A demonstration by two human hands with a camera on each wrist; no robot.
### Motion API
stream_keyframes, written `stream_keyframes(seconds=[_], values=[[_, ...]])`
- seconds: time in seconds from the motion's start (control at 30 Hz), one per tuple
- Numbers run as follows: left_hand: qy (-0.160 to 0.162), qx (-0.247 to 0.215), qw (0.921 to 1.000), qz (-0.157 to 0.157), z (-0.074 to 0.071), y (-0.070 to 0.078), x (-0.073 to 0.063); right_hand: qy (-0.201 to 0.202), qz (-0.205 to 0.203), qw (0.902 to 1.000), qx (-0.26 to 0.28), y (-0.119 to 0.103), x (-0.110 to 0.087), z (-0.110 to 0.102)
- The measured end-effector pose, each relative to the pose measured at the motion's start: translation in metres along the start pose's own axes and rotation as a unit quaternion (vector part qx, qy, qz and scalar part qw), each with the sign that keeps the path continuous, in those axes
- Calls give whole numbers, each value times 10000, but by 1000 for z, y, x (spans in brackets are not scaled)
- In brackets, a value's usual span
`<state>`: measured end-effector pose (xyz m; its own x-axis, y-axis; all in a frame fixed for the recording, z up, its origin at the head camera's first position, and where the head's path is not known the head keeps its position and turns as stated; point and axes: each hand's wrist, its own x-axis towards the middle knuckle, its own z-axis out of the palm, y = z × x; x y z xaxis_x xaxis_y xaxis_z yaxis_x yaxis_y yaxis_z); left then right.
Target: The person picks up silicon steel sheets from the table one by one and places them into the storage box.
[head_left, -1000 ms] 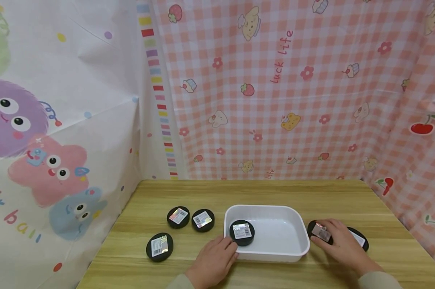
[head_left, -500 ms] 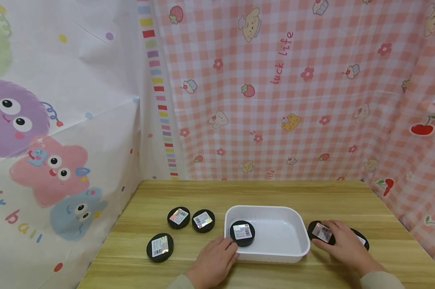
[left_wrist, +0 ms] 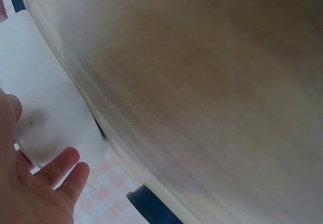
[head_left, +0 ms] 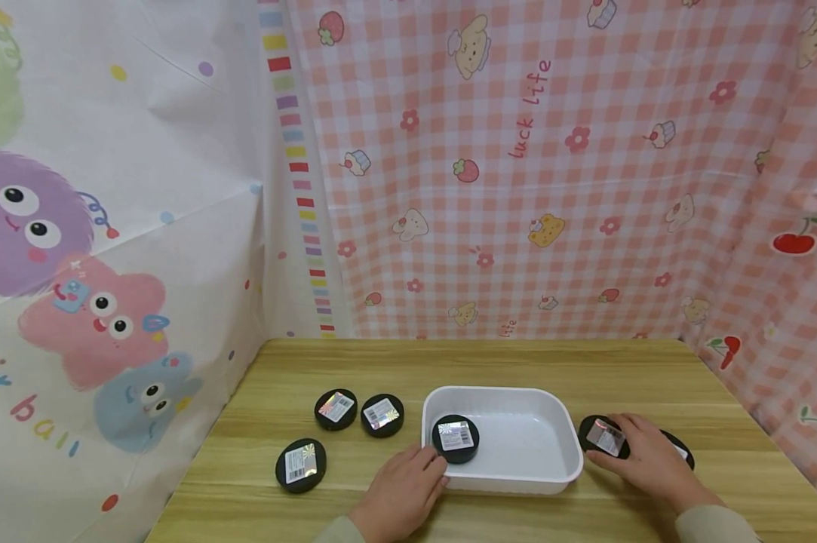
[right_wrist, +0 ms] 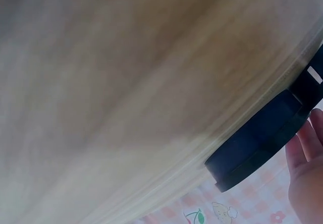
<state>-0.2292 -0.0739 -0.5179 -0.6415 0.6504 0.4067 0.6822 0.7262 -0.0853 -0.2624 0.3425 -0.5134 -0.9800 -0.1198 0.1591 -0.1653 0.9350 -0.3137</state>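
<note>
A white rectangular plastic tray (head_left: pixel 517 441) stands on the table with one black round tub (head_left: pixel 456 437), label up, at its left end. My left hand (head_left: pixel 403 490) holds the tray's near left corner, its thumb against the near wall. Right of the tray, my right hand (head_left: pixel 642 460) grips another black round tub (head_left: pixel 601 436) by its edge, between thumb and fingers. This tub looks to be on or just above the table. Partly hidden behind that hand is a further labelled black tub (head_left: pixel 681 449), also seen as a dark disc (right_wrist: pixel 257 141) in the right wrist view.
Left of the tray lie three more labelled black tubs: a near one (head_left: pixel 301 466), a far left one (head_left: pixel 336 409) and one beside the tray (head_left: pixel 382 415). Printed cloths (head_left: pixel 517 188) hang behind and at both sides of the wooden table (head_left: pixel 510 520).
My right hand has shifted very slightly to the right with the gripped tub, covering more of the tub behind it. The left hand and the tray stay in place.
</note>
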Motion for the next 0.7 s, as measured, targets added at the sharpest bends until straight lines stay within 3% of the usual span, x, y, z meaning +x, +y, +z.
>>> stream_keyframes(seconds=[0.33, 0.7], values=[[-156, -139, 9998, -62, -3, 0, 0, -220, 101, 9997, -11, 4, 4, 1], [-15, -29, 10000, -17, 1, -1, 0, -326, 109, 9990, -269, 9, 9, 3]])
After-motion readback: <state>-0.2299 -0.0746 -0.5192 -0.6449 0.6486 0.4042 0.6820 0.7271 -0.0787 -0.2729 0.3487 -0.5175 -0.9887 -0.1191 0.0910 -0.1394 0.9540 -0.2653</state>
